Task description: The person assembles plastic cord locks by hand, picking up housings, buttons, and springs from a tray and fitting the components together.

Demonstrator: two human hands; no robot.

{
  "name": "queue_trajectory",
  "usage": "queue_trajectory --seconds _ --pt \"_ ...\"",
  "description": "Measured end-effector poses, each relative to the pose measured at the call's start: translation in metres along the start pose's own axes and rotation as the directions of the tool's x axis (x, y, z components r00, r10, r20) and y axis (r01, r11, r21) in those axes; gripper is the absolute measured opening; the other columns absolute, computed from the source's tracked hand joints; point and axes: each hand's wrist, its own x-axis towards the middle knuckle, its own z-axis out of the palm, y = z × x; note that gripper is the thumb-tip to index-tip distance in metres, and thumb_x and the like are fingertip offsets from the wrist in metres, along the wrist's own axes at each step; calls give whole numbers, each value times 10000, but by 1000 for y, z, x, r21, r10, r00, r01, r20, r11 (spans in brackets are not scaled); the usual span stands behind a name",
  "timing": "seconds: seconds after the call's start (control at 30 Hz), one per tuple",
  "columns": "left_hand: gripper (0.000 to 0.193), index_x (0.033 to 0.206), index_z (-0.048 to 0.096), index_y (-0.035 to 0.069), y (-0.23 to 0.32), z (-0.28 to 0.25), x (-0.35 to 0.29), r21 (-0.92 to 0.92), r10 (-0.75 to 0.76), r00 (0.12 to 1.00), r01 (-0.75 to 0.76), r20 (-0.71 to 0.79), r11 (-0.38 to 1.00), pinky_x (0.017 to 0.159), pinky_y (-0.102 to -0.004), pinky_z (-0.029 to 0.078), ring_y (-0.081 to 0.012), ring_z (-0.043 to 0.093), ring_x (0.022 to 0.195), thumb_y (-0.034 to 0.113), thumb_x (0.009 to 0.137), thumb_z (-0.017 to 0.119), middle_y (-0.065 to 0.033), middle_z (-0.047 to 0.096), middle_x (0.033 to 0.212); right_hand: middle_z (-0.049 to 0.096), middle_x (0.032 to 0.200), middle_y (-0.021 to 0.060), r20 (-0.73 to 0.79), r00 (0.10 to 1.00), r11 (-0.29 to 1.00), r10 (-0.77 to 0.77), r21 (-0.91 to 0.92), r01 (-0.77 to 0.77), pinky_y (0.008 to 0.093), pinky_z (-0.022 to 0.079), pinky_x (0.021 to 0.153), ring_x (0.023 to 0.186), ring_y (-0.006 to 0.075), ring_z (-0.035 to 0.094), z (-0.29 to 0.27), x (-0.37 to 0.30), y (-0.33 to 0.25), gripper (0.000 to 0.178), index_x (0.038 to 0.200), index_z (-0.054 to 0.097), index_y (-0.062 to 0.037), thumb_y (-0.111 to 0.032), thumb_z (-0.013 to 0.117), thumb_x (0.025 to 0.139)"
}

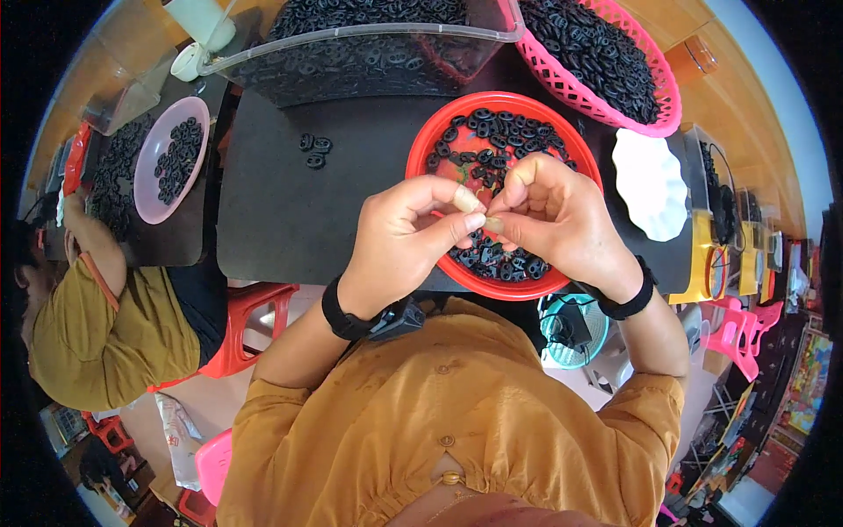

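Both hands meet above a red round tray [420, 140], their fingertips almost touching. My left hand [399, 228] is closed in a pinch of thumb and index finger; a pale wrap seems to cover part of that finger. Opposite it, my right hand [566, 220] pinches too, its other fingers curled in. Whatever sits between the fingertips is too small or hidden to make out. In the tray, beneath my hands, lie many small black plastic pieces [509, 129], oval with holes. Several like them, the loose black pieces [315, 149], rest on the dark table [299, 215] to the left.
A clear plastic bin [369, 39] of black pieces stands behind. At the back right is a pink basket [672, 97], heaped with more; a white scalloped dish [650, 184] lies below it. On the left, a co-worker [118, 325] sits by a pale pink tray [143, 189].
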Motion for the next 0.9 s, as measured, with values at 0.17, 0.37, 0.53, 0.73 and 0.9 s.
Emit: queue_trajectory --seconds 0.17,0.37,0.53,0.73,0.9 --pt "91 946 624 0 -9 -5 1 116 153 987 -147 -50 982 613 -228 543 -75 617 730 -31 861 638 -49 647 888 635 788 50 -9 1000 993 -4 -119 3 249 513 628 716 86 613 -6 18 6 111 942 588 -13 -12 655 855" --pt "104 1006 562 20 -13 -15 9 11 -17 993 19 -119 1000 623 -237 523 -95 588 722 19 910 603 -37 614 883 654 848 165 139 928 440 -345 -849 291 426 502 762 850 334 630 -25 63 20 169 914 694 -39 -140 657 783" --pt "108 1007 564 22 -16 -17 11 -73 -58 989 49 -134 996 623 -242 528 -94 591 733 18 907 605 -32 612 873 647 861 169 189 969 427 -160 -872 240 432 498 767 863 339 625 -25 85 18 125 870 675 -29 -118 646 787" --pt "116 1007 567 23 -17 -20 12 -84 -52 992 43 -115 996 623 -246 530 -94 593 729 19 901 614 -33 612 856 651 886 194 220 969 368 -111 -897 246 441 500 775 877 365 626 -14 77 18 165 933 619 -6 -86 632 789" --pt "116 1005 569 22 -14 -20 13 -103 -57 992 45 -111 994 617 -242 523 -98 595 723 23 900 617 -34 615 845 652 864 170 205 916 412 -346 -844 345 389 513 722 797 292 646 -16 62 16 175 977 627 7 -56 626 813"
